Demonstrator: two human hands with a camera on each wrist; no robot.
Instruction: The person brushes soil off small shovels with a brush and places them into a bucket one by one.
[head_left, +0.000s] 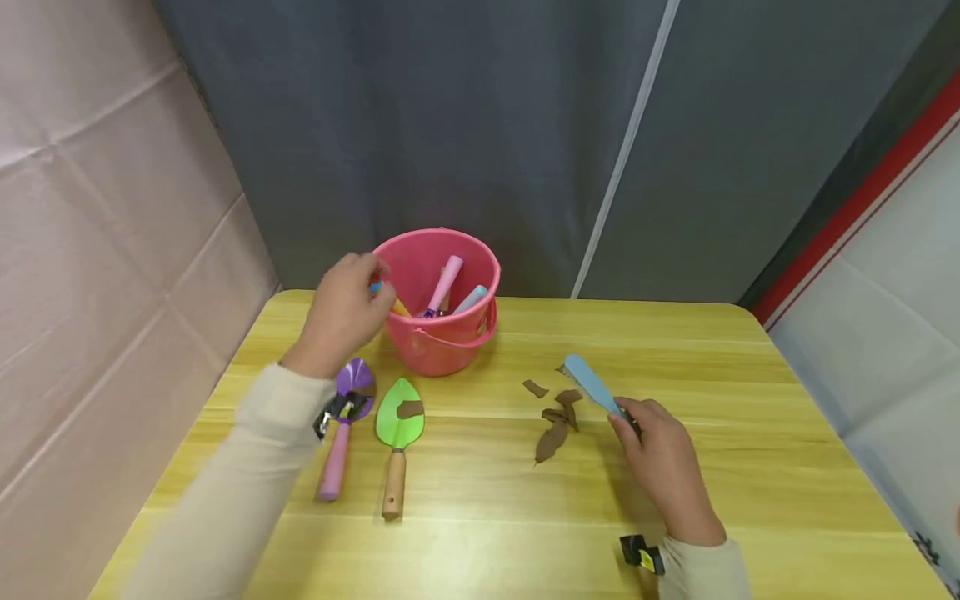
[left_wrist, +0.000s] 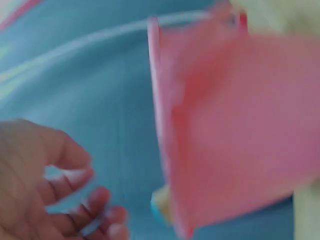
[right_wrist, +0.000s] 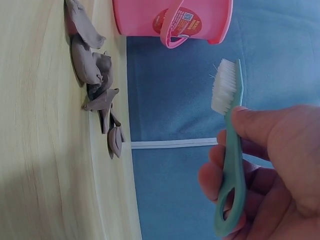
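Fingers of the right hand (head_left: 663,462) are curled round the handle of a light-blue brush (head_left: 591,382). This brush is held above the right part of the table (head_left: 480,525), with its white bristles (right_wrist: 224,87) turned to the left, and near it lie several brown leaf-like pieces (head_left: 552,440). Left hand (head_left: 345,304) has its fingers loosely bent, just beside the left rim of a pink bucket (head_left: 435,358), at the far side. Inside the bucket are a pink handle (head_left: 445,287), a light-blue handle (head_left: 471,298) and a yellow handle (head_left: 401,309). Nearer, a purple trowel (head_left: 331,472) lies left of a green trowel (head_left: 397,427), whose blade bears a brown piece (head_left: 409,408). Behind the table hangs a dark grey curtain (head_left: 450,108).
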